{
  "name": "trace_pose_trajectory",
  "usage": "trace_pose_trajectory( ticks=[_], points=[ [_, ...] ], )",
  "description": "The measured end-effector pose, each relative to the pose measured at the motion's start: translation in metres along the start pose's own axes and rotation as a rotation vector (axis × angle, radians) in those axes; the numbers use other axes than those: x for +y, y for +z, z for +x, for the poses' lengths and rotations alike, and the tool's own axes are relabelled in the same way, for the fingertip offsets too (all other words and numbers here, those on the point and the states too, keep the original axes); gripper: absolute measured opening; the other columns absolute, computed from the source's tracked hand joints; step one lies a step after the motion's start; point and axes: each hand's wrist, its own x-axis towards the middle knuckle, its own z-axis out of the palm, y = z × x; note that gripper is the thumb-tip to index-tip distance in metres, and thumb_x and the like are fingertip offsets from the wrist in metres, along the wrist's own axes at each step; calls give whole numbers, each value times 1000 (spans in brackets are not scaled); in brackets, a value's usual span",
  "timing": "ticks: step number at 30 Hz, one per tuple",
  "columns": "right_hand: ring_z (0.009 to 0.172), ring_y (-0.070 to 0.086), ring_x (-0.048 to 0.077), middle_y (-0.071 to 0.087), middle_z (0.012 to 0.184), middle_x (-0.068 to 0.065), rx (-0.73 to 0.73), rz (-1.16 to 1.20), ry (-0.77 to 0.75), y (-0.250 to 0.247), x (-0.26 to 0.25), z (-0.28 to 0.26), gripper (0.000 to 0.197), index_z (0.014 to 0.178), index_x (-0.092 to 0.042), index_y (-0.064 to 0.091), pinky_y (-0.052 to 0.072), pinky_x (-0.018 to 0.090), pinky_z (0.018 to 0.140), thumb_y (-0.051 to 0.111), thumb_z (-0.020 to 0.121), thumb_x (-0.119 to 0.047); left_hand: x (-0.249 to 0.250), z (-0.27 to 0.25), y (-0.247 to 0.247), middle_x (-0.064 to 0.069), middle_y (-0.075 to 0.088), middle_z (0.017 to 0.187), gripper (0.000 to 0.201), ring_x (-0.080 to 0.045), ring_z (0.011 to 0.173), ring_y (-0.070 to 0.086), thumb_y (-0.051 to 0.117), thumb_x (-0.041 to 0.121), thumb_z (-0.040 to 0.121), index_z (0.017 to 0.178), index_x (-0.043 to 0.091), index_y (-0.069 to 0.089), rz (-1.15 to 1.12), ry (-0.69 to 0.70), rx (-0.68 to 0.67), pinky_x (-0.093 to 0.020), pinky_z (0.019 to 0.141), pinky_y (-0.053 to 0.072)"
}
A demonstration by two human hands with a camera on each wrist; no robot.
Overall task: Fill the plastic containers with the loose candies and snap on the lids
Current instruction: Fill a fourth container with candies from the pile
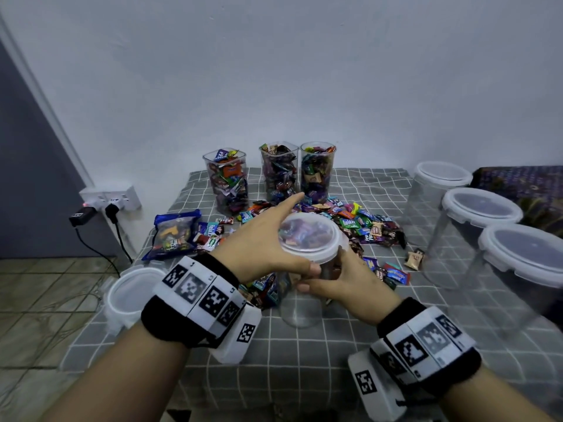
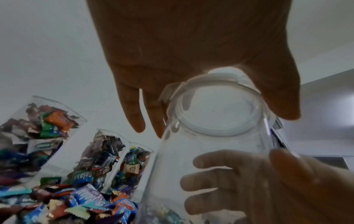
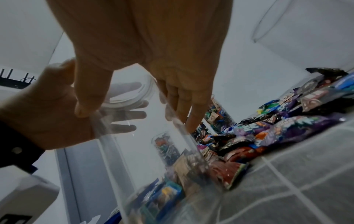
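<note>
Grey checked cloth [image 1: 304, 354] covers the table, which stands against a pale wall. Near its front middle stands a clear container [image 1: 301, 303], upright and empty in its lower part as far as the head view shows. A white lid [image 1: 309, 236] sits on its mouth. The left hand [image 1: 265, 239] lies over the lid's left side with its fingers straight and stretched across the top, thumb down against the rim; from the left wrist view the fingers [image 2: 134, 109] are slightly spread. The right hand [image 1: 344, 283] wraps the container's wall just below the lid, fingers curled round the far side and thumb on the near side (the right wrist view shows them through the clear plastic). Thumbs of both hands nearly meet at the front.

Behind the container a heap of loose candies [image 1: 359, 222] in bright wrappers spreads over the cloth, and a few lie by its base. Farther back, three open clear containers [image 1: 227, 181] stand full of candies, two of them touching each other. A blue candy bag [image 1: 173, 236] lies to the left. At the table's left edge sits another lid [image 1: 134, 295] or lidded tub; I cannot tell which. Along the right edge stand three empty lidded containers [image 1: 478, 236] in a row. A wall socket [image 1: 111, 201] with plugs and cables is low on the left wall.
</note>
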Motion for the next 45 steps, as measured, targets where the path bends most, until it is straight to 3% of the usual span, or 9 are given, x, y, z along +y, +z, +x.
trace_pose_trajectory(
  ticks=[7, 12, 15, 19, 23, 25, 29, 34, 45],
  points=[
    [113, 53, -7, 55, 124, -17, -21, -14, 57, 0, -2, -1, 80, 126, -31, 38, 43, 15, 95, 85, 63, -25, -2, 8, -5, 14, 62, 118, 77, -4, 108, 58, 73, 64, 41, 113, 45, 55, -175, -43, 60, -36, 99, 47],
    [108, 58, -1, 60, 118, -11, -4, -14, 70, 1, -1, -1, 80, 127, -24, 43, 45, 21, 94, 86, 59, -30, 10, 15, -12, 16, 68, 81, 50, 5, 73, 62, 66, 57, 51, 95, 32, 67, -319, -57, 18, -9, 64, 45],
    [107, 58, -1, 60, 116, -12, -9, -15, 87, 1, -2, -1, 78, 117, -32, 44, 46, 20, 95, 87, 53, -39, 16, 21, -21, 9, 69, 78, 37, -7, 71, 64, 67, 45, 67, 96, 23, 66, -433, -168, -9, -18, 66, 50],
    [100, 60, -5, 61, 110, -13, -19, -4, 104, 0, -2, -2, 67, 109, -34, 45, 47, 17, 90, 88, 58, -29, 15, 25, -46, -1, 68, 87, 59, -15, 81, 64, 67, 57, 53, 105, 27, 69, -589, -317, 56, -31, 74, 53],
    [93, 57, -14, 56, 108, -20, -35, -1, 96, 0, -7, -3, 63, 105, -38, 42, 44, 6, 80, 79, 54, -33, 6, 9, -74, 4, 64, 111, 53, -13, 105, 58, 65, 52, 57, 107, 35, 63, -371, -255, 190, -30, 86, 46],
    [95, 56, -13, 55, 109, -20, -39, 3, 95, 0, -8, -3, 63, 105, -38, 42, 44, 6, 82, 79, 54, -33, -5, -10, -87, 11, 61, 113, 50, -6, 106, 55, 64, 55, 59, 107, 44, 60, -201, -191, 213, -23, 85, 41],
    [101, 58, -6, 58, 111, -16, -41, 7, 88, 0, -6, -3, 65, 108, -36, 43, 46, 16, 89, 79, 53, -36, -43, -51, -99, 12, 57, 115, 75, 6, 95, 53, 59, 70, 40, 111, 43, 57, 1, -270, 307, -12, 77, 36],
    [98, 60, -5, 60, 107, -16, -35, 1, 81, 1, -6, -5, 66, 108, -37, 45, 48, 20, 88, 79, 52, -38, -98, -86, -87, -3, 50, 131, 103, -19, 114, 49, 64, 81, 40, 131, 35, 49, 314, -463, 280, -36, 96, 39],
    [93, 58, -14, 57, 109, -17, -12, -12, 75, 2, -9, -6, 66, 109, -35, 43, 46, 7, 78, 78, 53, -35, -144, -83, -52, 1, 26, 151, 89, -20, 137, 27, 55, 80, 65, 140, 38, 35, 779, -587, 67, -41, 113, 24]
  ],
)
